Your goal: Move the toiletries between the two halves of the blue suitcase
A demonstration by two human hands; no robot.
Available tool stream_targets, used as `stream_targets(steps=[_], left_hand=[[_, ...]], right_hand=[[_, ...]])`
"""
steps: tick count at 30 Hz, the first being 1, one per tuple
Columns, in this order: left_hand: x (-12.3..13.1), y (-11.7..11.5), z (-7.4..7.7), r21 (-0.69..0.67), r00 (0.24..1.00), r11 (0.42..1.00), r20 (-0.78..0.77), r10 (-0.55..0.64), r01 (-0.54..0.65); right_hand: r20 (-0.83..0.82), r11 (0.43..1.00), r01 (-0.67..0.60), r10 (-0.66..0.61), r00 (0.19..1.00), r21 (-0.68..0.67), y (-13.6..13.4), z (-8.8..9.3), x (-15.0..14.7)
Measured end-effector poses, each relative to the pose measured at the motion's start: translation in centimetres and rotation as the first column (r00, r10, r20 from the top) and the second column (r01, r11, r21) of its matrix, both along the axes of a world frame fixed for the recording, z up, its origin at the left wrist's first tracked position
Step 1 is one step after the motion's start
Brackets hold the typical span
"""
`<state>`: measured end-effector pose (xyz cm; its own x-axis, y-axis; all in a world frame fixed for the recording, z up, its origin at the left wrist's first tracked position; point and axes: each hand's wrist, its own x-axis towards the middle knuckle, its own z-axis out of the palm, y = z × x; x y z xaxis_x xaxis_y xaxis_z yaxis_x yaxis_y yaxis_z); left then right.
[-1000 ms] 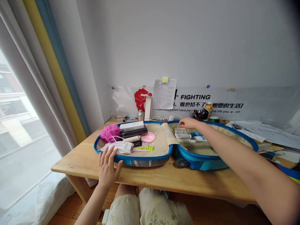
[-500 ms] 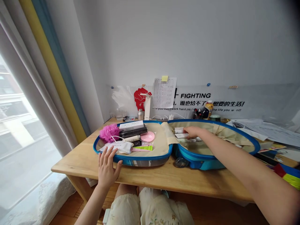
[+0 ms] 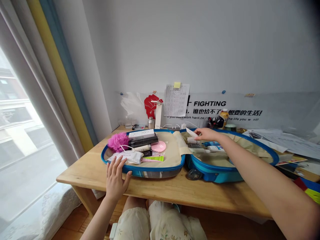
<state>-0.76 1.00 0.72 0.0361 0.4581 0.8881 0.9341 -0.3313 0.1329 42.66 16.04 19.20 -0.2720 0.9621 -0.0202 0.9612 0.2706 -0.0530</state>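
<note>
The right hand (image 3: 208, 134) reaches across the open blue suitcase (image 3: 150, 172), which lies flat on the wooden worktop (image 3: 85, 171) with its 2 halves side by side. Its grip is closed: thumb and fingertips pinch a small white tube (image 3: 192, 133), held just above the far inner corner of the right half, close to the fabric hinge strip. Below the tube lie other tubes and bottles (image 3: 203, 147) in a loose cluster on the beige lining. The left hand (image 3: 115, 176) has its grip open, fingers spread flat, palm over the worktop and fingertips touching the near rim of the left half, just beside a white face mask (image 3: 128, 156). That half also holds a pink bath puff (image 3: 117, 140), black tubes (image 3: 143, 140), a pink round compact (image 3: 158, 146) and a yellow-green tube (image 3: 152, 159). Papers (image 3: 287, 140) pile up at the worktop's right end.
</note>
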Motion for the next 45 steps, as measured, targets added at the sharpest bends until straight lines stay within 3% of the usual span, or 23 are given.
stream_targets(steps=[5, 9, 12, 16, 22, 25, 28, 32, 34, 39, 45], left_hand=[[0.1, -0.1, 0.2, 0.019, 1.0, 1.0, -0.016, -0.003, 0.003], [0.3, -0.2, 0.4, 0.03, 1.0, 1.0, -0.018, -0.003, 0.003], [0.2, -0.1, 0.2, 0.026, 1.0, 1.0, -0.021, 0.004, -0.004], [0.0, 0.0, -0.1, 0.004, 1.0, 1.0, -0.019, 0.012, -0.012], [0.1, 0.0, 0.0, 0.025, 1.0, 1.0, -0.023, 0.012, -0.011], [0.2, -0.1, 0.1, 0.04, 0.999, 0.999, -0.032, 0.006, -0.005], [0.2, -0.1, 0.3, 0.047, 0.999, 0.999, -0.038, 0.007, -0.006], [0.2, -0.1, 0.3, 0.047, 0.999, 0.999, -0.036, 0.004, -0.002], [0.2, -0.1, 0.3, 0.046, 0.999, 0.999, -0.034, 0.002, -0.001], [0.2, -0.1, 0.3, 0.049, 0.999, 0.999, -0.042, 0.002, 0.0], [0.1, -0.1, 0.2, 0.04, 0.999, 0.999, -0.044, 0.004, -0.002]], right_hand=[[-0.046, 0.975, -0.221, 0.222, 0.974, 0.036, -2.4, 2.0, -6.6], [0.022, 0.923, -0.384, 0.385, 0.923, -0.042, -3.9, 0.6, -13.1], [0.093, 0.902, -0.42, 0.429, 0.898, -0.103, -4.0, -1.2, -16.7], [0.146, 0.898, -0.419, 0.436, 0.888, -0.133, -3.6, -2.6, -19.1], [0.093, 0.909, -0.399, 0.411, 0.907, -0.121, -3.5, -3.5, -20.1], [0.029, 0.92, -0.38, 0.384, 0.923, -0.098, -3.3, -3.2, -19.5], [-0.03, 0.942, -0.331, 0.33, 0.943, -0.051, -2.3, -1.8, -17.1], [-0.043, 0.988, -0.153, 0.155, 0.987, 0.037, 0.5, 0.3, -11.1], [-0.012, 0.996, -0.053, 0.054, 0.998, 0.066, 1.9, 0.4, -7.8], [0.13, 0.998, 0.07, -0.069, 0.989, -0.008, 3.8, -2.7, -2.0], [0.222, 0.991, 0.104, -0.085, 0.971, -0.078, 5.1, -5.5, -0.5]])
